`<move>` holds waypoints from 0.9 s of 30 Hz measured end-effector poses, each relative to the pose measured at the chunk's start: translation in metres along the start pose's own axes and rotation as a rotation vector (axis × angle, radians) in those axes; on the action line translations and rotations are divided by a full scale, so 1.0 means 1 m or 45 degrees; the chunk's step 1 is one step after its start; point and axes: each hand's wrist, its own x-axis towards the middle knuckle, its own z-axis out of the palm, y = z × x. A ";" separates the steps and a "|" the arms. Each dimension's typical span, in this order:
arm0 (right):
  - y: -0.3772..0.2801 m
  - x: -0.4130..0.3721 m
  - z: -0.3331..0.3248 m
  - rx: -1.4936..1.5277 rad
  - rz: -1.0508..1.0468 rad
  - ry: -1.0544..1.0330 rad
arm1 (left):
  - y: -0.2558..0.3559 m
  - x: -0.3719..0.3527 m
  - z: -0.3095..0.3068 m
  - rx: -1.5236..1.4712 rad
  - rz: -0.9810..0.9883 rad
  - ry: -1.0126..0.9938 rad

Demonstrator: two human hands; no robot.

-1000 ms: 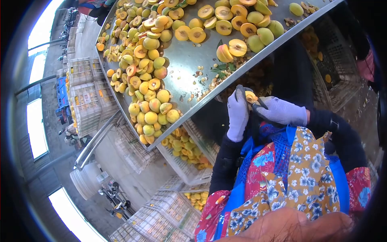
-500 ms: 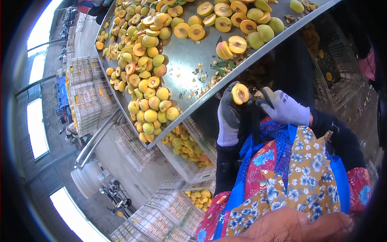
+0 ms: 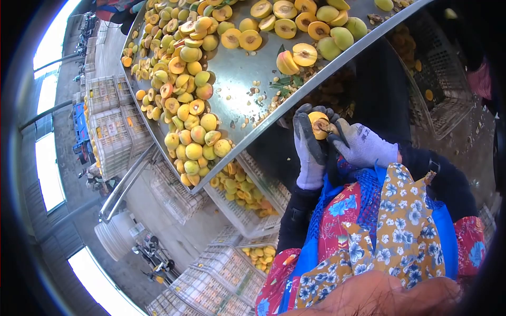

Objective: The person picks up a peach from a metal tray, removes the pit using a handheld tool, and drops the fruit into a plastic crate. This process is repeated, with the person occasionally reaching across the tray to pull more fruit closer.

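A halved yellow peach [image 3: 318,125] sits in my left hand [image 3: 310,145], its cut face turned up and gripped by dark-coated glove fingers. My right hand [image 3: 363,141], in a lilac glove with a grey coating, is closed and meets the cut face at its right side. Something small and brownish shows at those fingertips, too small to make out. Both hands are just below the near edge of the metal table [image 3: 237,79]. On the table, closest to my hands, lies another cut peach [image 3: 304,54], beside bits of pit and green leaves [image 3: 289,83].
Many whole and halved peaches [image 3: 190,105] cover the table's left side. Under its edge stands a crate of peaches [image 3: 253,226]. Stacked white crates [image 3: 216,274] fill the lower left, near a white bucket [image 3: 113,235]. Another crate [image 3: 435,89] stands at right.
My right hand has moved left, from just apart to touching the peach half's cut face. My left hand has shifted slightly right with the peach half.
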 end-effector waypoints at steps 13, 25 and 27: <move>-0.003 0.006 -0.003 0.199 0.018 -0.098 | -0.014 0.002 0.009 0.171 0.335 -0.042; -0.008 0.006 -0.004 0.075 0.093 -0.059 | -0.008 0.004 0.011 0.065 0.305 -0.049; -0.009 0.008 -0.004 0.181 0.075 -0.069 | -0.011 0.005 0.010 0.116 0.374 -0.099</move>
